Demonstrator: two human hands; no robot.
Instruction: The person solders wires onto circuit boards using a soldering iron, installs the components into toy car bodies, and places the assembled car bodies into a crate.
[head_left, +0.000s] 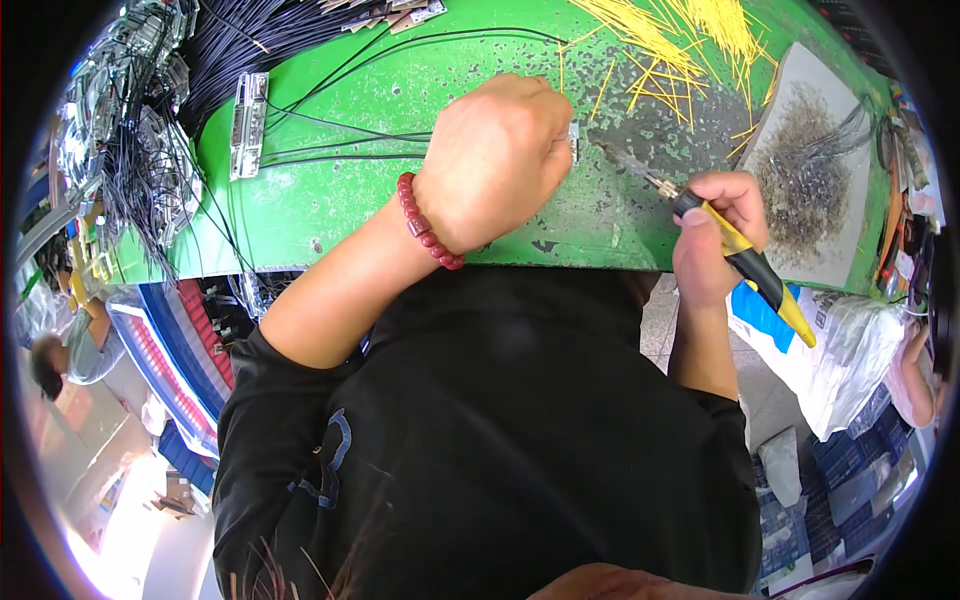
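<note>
My right hand (722, 225) grips a yellow and black soldering iron (757, 272) like a pen. Its tip points up and left, toward a small pale metallic piece (573, 142) that shows at the edge of my left hand (503, 160). That hand is closed, knuckles up, over the green table; its fingertips and what they hold are mostly hidden. Black wires (345, 156) run from the left and pass under it. Left of it lies a flat silvery metal-and-clear part (249, 125) with wires beside it.
Thin yellow sticks or wires (660, 60) lie scattered at the back right of the green table (330, 205). A pale board (850, 215) with dark crumbs stands at the right. Black wires (250, 50) and clear-silvery parts (130, 120) heap up at the left. Another person's arm (910, 380) shows far right.
</note>
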